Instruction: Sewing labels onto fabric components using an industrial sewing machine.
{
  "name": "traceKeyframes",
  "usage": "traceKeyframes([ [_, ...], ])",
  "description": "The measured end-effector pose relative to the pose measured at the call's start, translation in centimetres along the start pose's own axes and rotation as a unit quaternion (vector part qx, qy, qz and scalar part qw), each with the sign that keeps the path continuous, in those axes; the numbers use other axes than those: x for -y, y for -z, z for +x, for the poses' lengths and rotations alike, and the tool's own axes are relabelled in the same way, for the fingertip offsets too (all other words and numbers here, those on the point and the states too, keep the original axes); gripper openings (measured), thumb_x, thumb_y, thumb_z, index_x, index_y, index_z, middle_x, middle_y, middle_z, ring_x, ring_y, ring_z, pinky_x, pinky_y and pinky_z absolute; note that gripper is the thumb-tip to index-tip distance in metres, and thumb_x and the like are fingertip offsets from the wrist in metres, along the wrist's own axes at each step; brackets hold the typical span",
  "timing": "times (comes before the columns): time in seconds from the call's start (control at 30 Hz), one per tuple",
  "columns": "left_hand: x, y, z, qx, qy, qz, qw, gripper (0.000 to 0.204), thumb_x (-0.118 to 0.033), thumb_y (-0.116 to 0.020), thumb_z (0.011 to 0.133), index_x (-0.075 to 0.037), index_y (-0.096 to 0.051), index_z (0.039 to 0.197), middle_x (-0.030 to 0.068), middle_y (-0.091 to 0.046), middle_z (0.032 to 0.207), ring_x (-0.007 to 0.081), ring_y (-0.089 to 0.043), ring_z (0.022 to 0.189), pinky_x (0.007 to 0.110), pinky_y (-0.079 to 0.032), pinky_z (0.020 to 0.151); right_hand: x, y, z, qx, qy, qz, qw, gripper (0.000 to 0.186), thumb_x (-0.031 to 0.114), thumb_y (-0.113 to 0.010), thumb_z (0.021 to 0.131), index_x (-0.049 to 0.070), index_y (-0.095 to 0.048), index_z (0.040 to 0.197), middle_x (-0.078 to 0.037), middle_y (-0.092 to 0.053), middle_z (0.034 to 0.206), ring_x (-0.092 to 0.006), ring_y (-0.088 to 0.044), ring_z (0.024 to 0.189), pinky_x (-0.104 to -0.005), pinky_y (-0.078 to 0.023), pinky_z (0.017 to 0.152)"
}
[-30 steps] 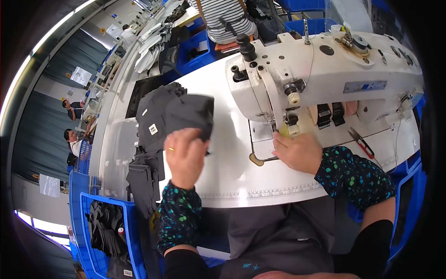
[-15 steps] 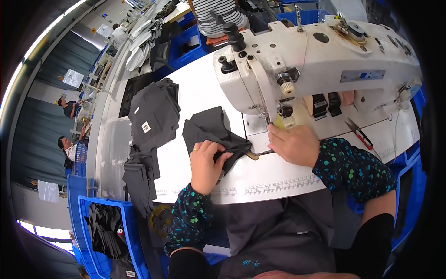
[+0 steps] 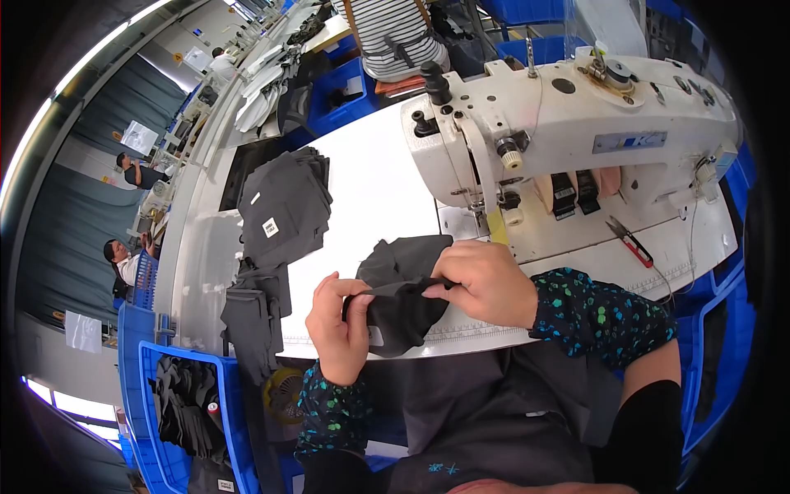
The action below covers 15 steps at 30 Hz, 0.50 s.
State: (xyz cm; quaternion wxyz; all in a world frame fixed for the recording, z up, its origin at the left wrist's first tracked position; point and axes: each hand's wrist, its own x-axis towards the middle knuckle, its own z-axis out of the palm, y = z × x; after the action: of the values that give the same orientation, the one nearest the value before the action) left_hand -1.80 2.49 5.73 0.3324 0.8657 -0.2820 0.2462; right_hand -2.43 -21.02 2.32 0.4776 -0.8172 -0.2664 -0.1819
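Note:
A dark grey fabric piece point(image 3: 403, 276) is stretched between my two hands at the front edge of the white sewing table point(image 3: 362, 181). My left hand point(image 3: 339, 325) pinches its left side between thumb and fingers. On the other side, my right hand point(image 3: 485, 284) grips the upper right edge, thumb underneath. Part of the cloth hangs toward the table's edge, and a small pale label shows low on it. Behind my right hand stands the white sewing machine point(image 3: 568, 123). Its needle area point(image 3: 481, 206) is apart from the cloth.
Stacked dark grey fabric pieces point(image 3: 284, 206) lie at the left. Red-handled thread snips point(image 3: 632, 244) and black label rolls point(image 3: 564, 196) rest by the machine. A blue crate point(image 3: 234, 412) with dark cloth stands lower left. A person in a striped top point(image 3: 391, 37) sits beyond the table.
The fabric has come away from the needle area toward me and is lifted. My right hand has moved left from the machine onto the cloth. The view has shifted slightly.

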Motion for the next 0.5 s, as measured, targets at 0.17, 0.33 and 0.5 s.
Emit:
traceKeyframes([
  [0.17, 0.2, 0.3, -0.5, 0.047, 0.155, -0.132, 0.978, 0.008, -0.001, -0.068, 0.093, 0.002, -0.061, 0.095, 0.0058, -0.064, 0.078, 0.0116, -0.057, 0.073, 0.025, -0.046, 0.068, 0.8, 1.4, 0.3, 0.076, -0.058, 0.014, 0.995, 0.022, 0.02, -0.078, 0.081, 0.003, -0.066, 0.082, -0.009, -0.063, 0.071, -0.0285, -0.062, 0.067, -0.0384, -0.047, 0.062],
  [0.33, -0.5, -0.4, -0.5, 0.049, 0.182, -0.205, 0.96, 0.007, -0.001, -0.068, 0.093, 0.003, -0.063, 0.093, 0.0017, -0.062, 0.078, 0.008, -0.053, 0.073, 0.023, -0.045, 0.069, 1.5, 2.6, 0.2, 0.018, -0.143, 0.135, 0.98, 0.023, 0.021, -0.08, 0.081, 0.003, -0.066, 0.077, -0.008, -0.063, 0.067, -0.0208, -0.059, 0.057, -0.0324, -0.044, 0.055],
  [0.5, 0.3, -0.8, -0.3, 0.047, 0.173, -0.213, 0.961, 0.008, -0.003, -0.068, 0.094, 0.002, -0.065, 0.09, 0.0022, -0.063, 0.078, 0.0089, -0.054, 0.073, 0.023, -0.044, 0.069, 1.5, 2.9, -0.2, 0.01, -0.106, 0.088, 0.99, 0.021, 0.019, -0.079, 0.082, 0.003, -0.067, 0.077, -0.007, -0.063, 0.065, -0.0207, -0.06, 0.057, -0.0322, -0.045, 0.056],
])
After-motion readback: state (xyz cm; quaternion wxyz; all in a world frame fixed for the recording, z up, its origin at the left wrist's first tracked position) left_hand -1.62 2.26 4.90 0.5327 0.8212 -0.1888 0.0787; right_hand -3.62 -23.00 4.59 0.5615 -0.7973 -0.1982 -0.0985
